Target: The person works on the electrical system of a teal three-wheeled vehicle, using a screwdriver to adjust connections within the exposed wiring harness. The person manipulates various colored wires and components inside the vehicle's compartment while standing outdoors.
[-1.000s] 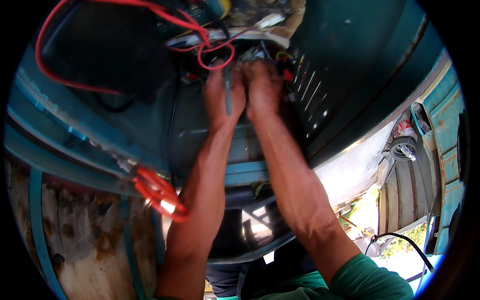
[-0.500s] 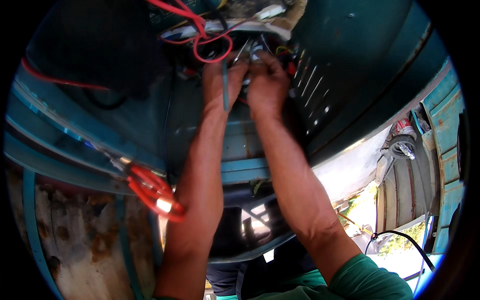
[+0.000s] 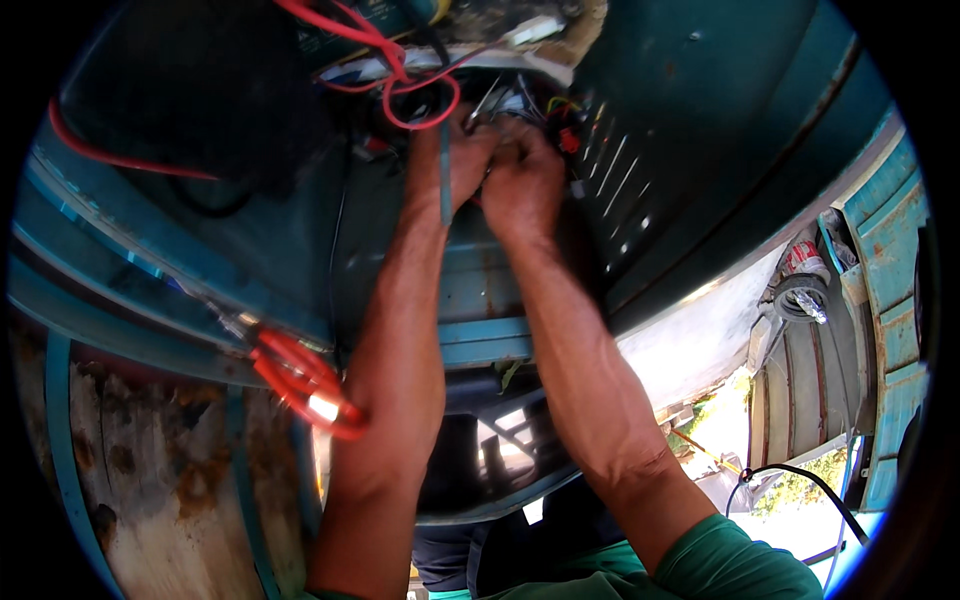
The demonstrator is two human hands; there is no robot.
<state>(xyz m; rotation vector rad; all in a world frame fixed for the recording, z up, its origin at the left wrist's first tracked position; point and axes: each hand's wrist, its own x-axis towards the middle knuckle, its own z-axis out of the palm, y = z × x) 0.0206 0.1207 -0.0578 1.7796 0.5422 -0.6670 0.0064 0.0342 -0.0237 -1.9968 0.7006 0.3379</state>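
Observation:
Both hands are close together inside a dark teal metal housing, among a bundle of wires (image 3: 515, 100). The fingers of my left hand (image 3: 462, 165) are bent and closed, with the tips out of sight. Beside it, my right hand (image 3: 525, 185) is closed too, its fingers pinched toward the left ones. What lies between the fingers is too dark and small to make out. A looped red cable (image 3: 422, 122) hangs in front of my left hand, and a thin grey-blue strip (image 3: 445, 180) crosses that wrist.
Red-handled pliers (image 3: 300, 375) rest on the teal ledge at left, by my left forearm. A second red cable (image 3: 120, 163) runs along the upper left. Slots pierce the housing's right wall (image 3: 720, 130). A white connector (image 3: 535, 30) lies beyond my hands.
My right hand has shifted slightly left and down, and its fingers have drawn closer to my left hand. A red piece among the wires at right is now more exposed.

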